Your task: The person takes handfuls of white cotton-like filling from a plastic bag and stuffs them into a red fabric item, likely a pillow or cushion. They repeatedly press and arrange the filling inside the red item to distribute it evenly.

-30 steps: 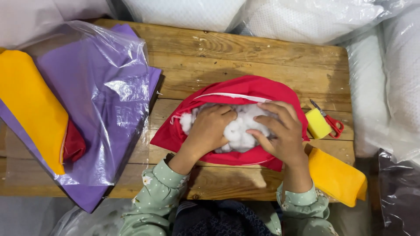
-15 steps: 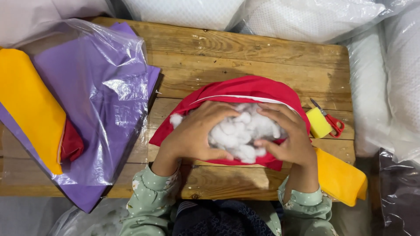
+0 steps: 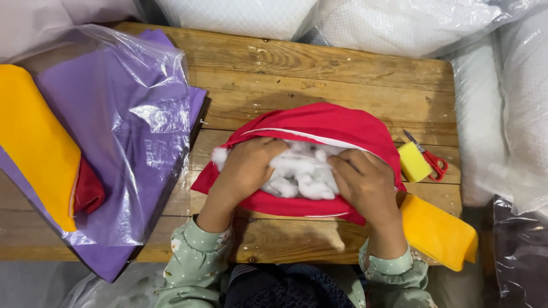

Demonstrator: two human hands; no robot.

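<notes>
A red fabric cover point(image 3: 319, 122) lies open on the wooden table point(image 3: 319, 74), with white fluffy stuffing point(image 3: 299, 171) showing in its mouth. My left hand point(image 3: 242, 171) presses on the stuffing at the left of the opening, fingers curled into it. At the right side my right hand point(image 3: 365, 185) pushes into the stuffing, its fingers spread over the fibre and the cover's lower edge.
A yellow sponge block point(image 3: 414, 162) and red-handled scissors point(image 3: 431, 159) lie right of the cover. A yellow fabric piece point(image 3: 439, 234) hangs off the near right edge. Purple fabric in clear plastic point(image 3: 120, 131), yellow point(image 3: 37, 142) and red cloth point(image 3: 88, 191) lie left. White bags point(image 3: 502, 85) crowd the back and right.
Both hands spread apart around the stuffing, then came back down and pressed it deeper into the red cover; less white fibre shows now.
</notes>
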